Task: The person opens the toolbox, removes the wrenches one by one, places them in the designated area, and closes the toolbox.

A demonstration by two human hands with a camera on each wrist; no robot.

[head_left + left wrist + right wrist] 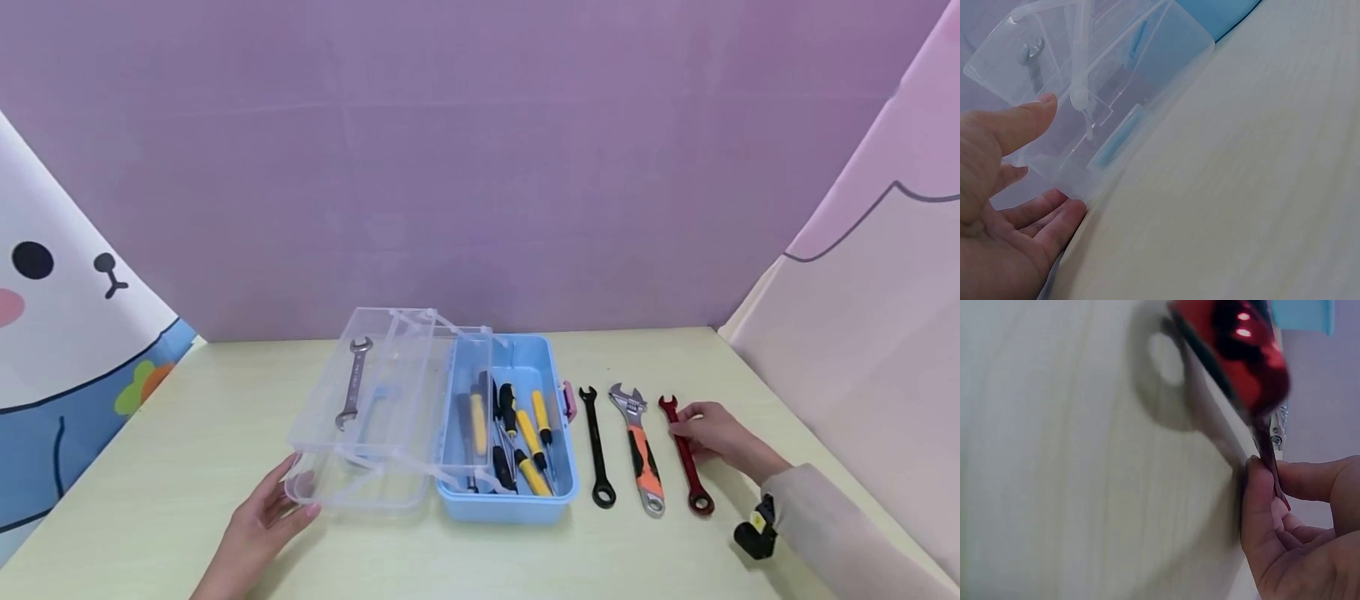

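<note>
Left hand [258, 521]: our straight fingers press the clear tray [360, 433] corner, likely steadying the toolbox | Right hand [712, 435]: we pinch the red wrench [686, 457] shank, rightmost of the row on the table [150, 500] | Beside it: orange adjustable wrench [640, 446], black wrench [597, 450] | Beyond: blue toolbox [558, 483] holding screwdrivers [525, 437]; silver wrench [352, 393] in tray.

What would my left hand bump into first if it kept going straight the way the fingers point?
Almost certainly the clear lid tray of the toolbox: the left hand points up toward its near corner, fingertips already at its edge. Beyond lies the silver wrench.
</note>
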